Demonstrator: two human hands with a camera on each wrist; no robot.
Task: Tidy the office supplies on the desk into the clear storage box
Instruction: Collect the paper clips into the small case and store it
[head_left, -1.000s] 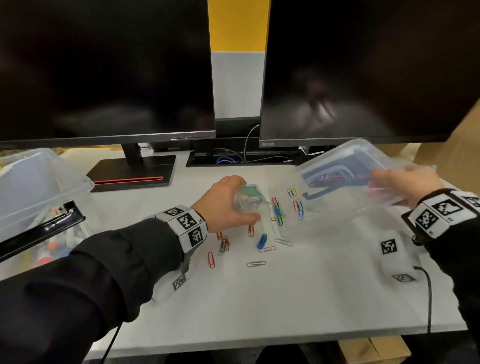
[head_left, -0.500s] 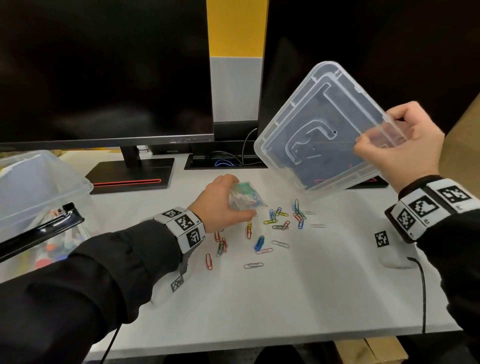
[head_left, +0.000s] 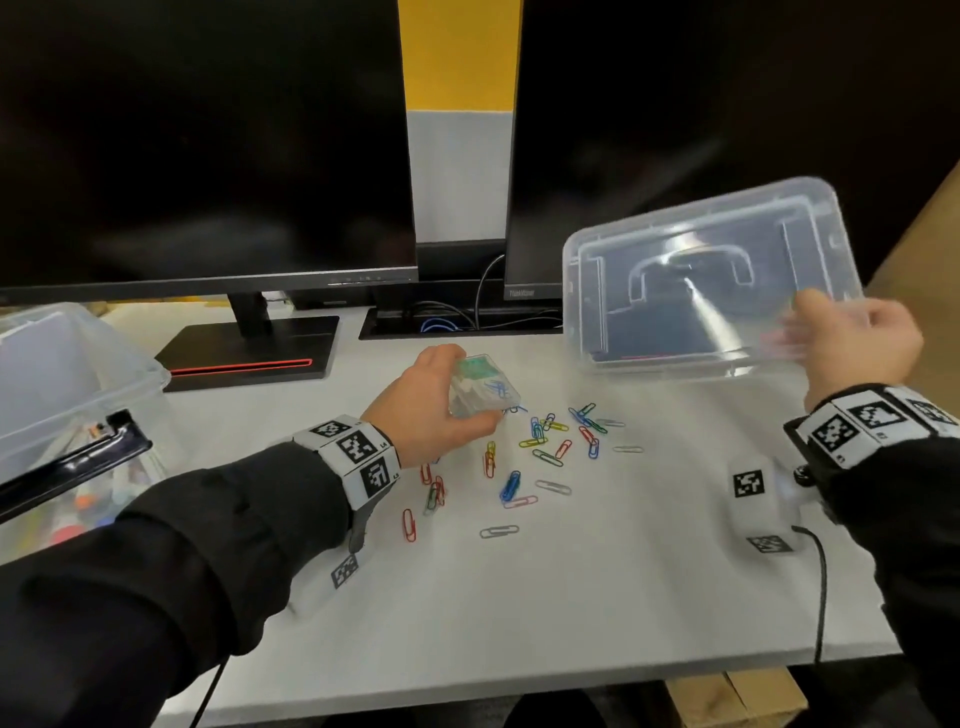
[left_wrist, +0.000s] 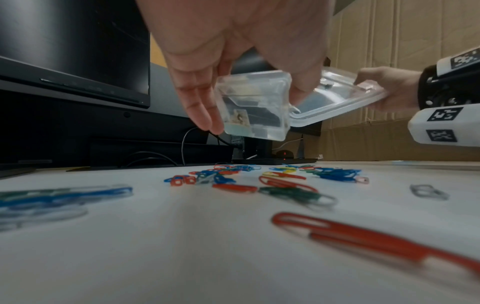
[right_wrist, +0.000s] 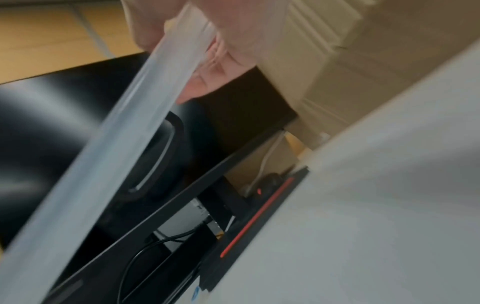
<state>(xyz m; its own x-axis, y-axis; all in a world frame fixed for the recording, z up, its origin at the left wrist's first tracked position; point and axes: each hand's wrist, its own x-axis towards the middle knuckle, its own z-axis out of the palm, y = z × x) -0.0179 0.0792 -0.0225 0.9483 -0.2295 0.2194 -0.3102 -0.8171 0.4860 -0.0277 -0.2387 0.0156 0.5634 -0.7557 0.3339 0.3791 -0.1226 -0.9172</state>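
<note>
While two dark monitors (head_left: 202, 140) stand along the back of the white desk (head_left: 519, 597), the clear storage box (head_left: 67, 374) sits at the desk's far left edge, its black handle (head_left: 72, 457) hanging down its near side and coloured items showing dimly through its wall. Over the right half of the desk, the clear lid (head_left: 711, 275) hangs in the air, tilted up toward the right-hand monitor, clear of the surface. The right hand (head_left: 852, 343) grips the lid at its right edge, thumb on top and fingers curled beneath; in the right wrist view the lid (right_wrist: 124, 127) is a blurred pale band under the fingers (right_wrist: 207, 67). Near the middle of the desk, the left hand (head_left: 431, 405) holds a small clear case (head_left: 483, 387) just above the surface, thumb on one side and fingers (left_wrist: 200, 98) down the other; the case (left_wrist: 254, 105) is tilted and some clips show through it. Below and to the right of that hand, loose paper clips (head_left: 540, 447) in red, blue, green, yellow and silver lie scattered on the desk, some touching, others apart.
</note>
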